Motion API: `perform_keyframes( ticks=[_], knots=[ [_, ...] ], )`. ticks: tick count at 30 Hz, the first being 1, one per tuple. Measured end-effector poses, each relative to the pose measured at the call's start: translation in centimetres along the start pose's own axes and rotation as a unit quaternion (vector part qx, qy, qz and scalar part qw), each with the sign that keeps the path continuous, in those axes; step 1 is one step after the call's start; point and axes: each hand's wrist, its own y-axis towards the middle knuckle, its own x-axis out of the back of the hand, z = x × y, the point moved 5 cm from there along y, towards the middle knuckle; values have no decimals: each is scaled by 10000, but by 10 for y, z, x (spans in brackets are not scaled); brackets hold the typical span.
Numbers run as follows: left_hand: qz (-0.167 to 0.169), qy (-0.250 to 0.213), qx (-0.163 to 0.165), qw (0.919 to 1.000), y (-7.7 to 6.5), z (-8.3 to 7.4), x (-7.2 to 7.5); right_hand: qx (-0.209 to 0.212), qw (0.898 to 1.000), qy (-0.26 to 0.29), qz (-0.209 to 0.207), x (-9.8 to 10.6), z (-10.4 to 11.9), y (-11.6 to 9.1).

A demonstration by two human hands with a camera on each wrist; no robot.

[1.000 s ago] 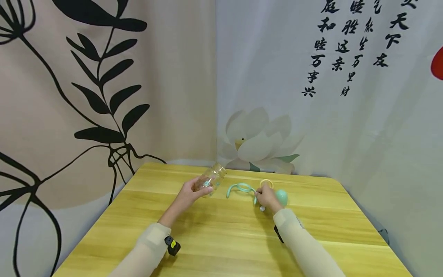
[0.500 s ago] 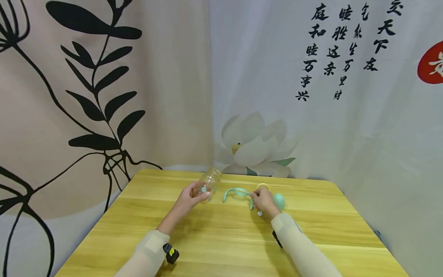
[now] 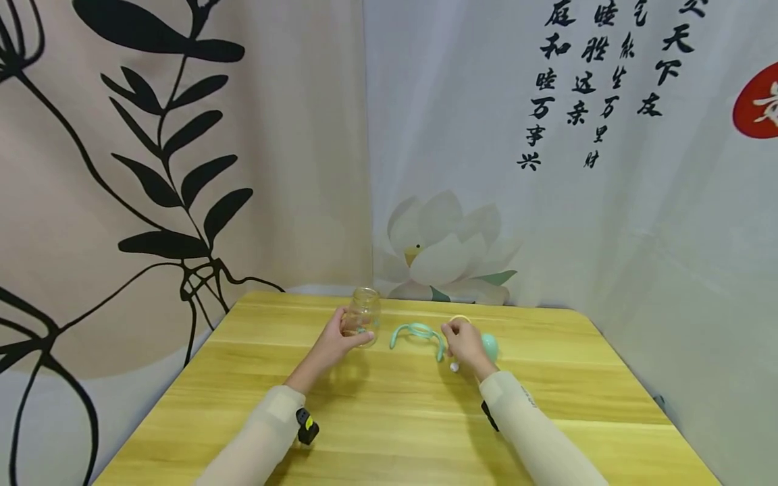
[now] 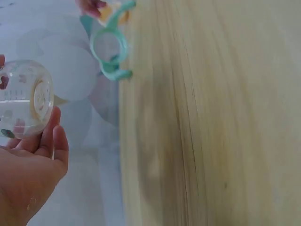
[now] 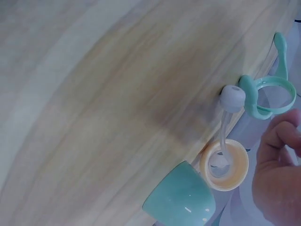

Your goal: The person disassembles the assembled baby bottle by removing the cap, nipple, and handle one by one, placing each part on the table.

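Observation:
My left hand holds a clear baby bottle upright over the table, its neck uncovered. The fingers and thumb wrap around the lower body; in the left wrist view the bottle's round base and small printed pictures show. My right hand is just right of a mint-green two-handled bottle holder, apart from it. Its fingers are loosely curled, with nothing visible in them, though the fingertips are partly cut off in the right wrist view. Beside that hand lies a pale orange collar ring with a straw.
A mint-green dome cap stands right of my right hand. The straw's white weighted end lies toward me. The wooden table ends at a printed curtain behind.
The bottle has turned from tilted right to upright in my left hand. My right hand has come away from the green holder's handle. The head view has shifted slightly.

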Motion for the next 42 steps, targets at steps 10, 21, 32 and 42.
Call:
perform_keyframes(
  ticks=[10,21,32,42],
  knots=[
    [-413,674,475,9957,25,36,11,316,9994,-30,-107,1,0,-9],
    [-253,1023,773,9914,26,52,10,512,9987,38,-4,0,-2,-15],
    [84,1559,945,9832,31,48,1,351,9992,77,-167,10,-12,-15],
    [402,1889,1197,9739,36,40,-9,214,9996,86,-177,14,-20,-17]
  ],
)
